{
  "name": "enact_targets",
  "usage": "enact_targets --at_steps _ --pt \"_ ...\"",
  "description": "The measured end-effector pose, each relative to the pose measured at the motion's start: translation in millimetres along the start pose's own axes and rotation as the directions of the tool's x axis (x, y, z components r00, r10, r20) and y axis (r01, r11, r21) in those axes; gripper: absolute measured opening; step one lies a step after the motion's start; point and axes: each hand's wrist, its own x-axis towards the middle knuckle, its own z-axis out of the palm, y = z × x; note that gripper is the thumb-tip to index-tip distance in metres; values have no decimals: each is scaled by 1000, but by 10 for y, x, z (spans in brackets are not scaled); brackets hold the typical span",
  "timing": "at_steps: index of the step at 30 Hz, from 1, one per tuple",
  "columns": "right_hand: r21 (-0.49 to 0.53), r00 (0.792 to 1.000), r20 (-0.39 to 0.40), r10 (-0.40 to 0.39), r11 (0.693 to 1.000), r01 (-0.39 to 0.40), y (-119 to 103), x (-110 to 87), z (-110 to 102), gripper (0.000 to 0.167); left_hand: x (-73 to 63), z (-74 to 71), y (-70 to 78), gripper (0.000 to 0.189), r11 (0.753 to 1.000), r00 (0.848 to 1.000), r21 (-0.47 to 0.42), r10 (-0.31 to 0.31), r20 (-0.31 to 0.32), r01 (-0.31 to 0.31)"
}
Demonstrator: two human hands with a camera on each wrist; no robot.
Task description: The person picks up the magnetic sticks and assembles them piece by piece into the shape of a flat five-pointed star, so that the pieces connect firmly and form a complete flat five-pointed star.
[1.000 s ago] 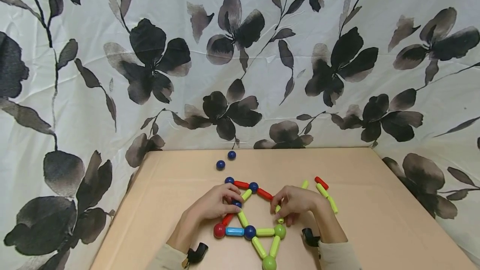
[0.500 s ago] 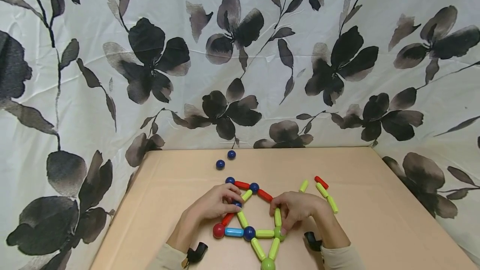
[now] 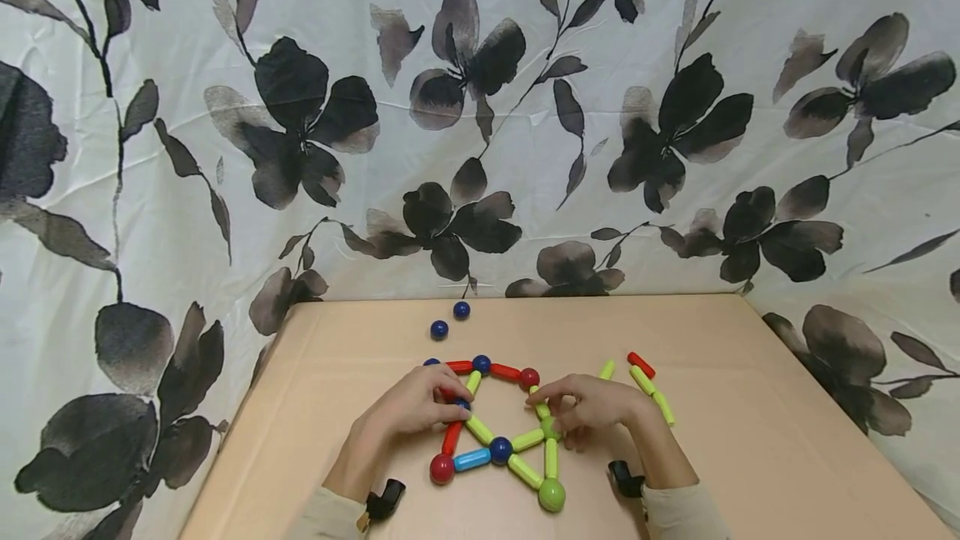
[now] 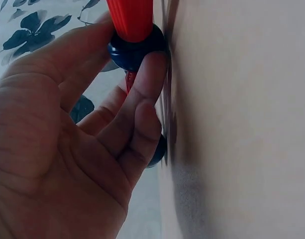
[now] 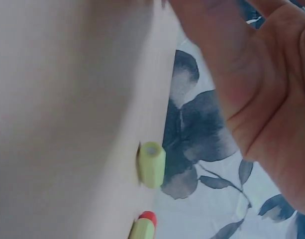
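1. Several joints of the linked frame (image 3: 501, 450) could part at once, most likely if the left hand (image 3: 405, 402) and the right hand (image 3: 592, 407) pulled unevenly from opposite sides.
2. Its outline could also skew, should one hand swing its side while the other holds firm.
3. One contact, where the green rod (image 3: 542, 411) meets the red ball (image 3: 529, 377), might slip if the right hand's fingertips pushed it askew.
4. As for place, the frame lies on the tan board (image 3: 360, 332) between the two hands, which stand apart; its nearest green ball (image 3: 552, 495) sits closer to the person than either.
5. Fingers curled, the left hand pinches a blue ball (image 4: 126, 54) on its side of the frame.
6. At the right hand, bent fingers meet the green rod and the upper green ball (image 3: 550, 430); whether they grip or merely touch, one cannot tell.
7. Loose pieces lie beyond: a pair of green rods (image 3: 642, 380) and a red rod (image 3: 641, 364) past the right hand, two loose blue balls (image 3: 461, 309) past the left.
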Motion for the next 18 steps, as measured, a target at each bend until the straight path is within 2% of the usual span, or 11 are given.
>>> enact_targets --at_steps 2,4,10,15,18 --pt "74 999 34 8 997 -11 32 43 -24 45 0 -4 -4 23 1000 1000 5 2 3 -2" --pt "101 999 40 4 995 -8 54 94 -58 47 1 -9 -3 22 1000 1000 8 4 0 -4" --pt "166 999 -19 38 986 -35 106 209 -165 49 20 -13 6 22 1000 1000 -3 10 -3 -10" --pt "145 1000 -23 19 989 -15 114 244 -178 50 19 -10 16 22 1000 1000 -23 5 -1 -5" --pt "125 1000 -17 5 992 -3 116 268 -160 51 2 -3 12 21 998 999 -59 -35 14 36"
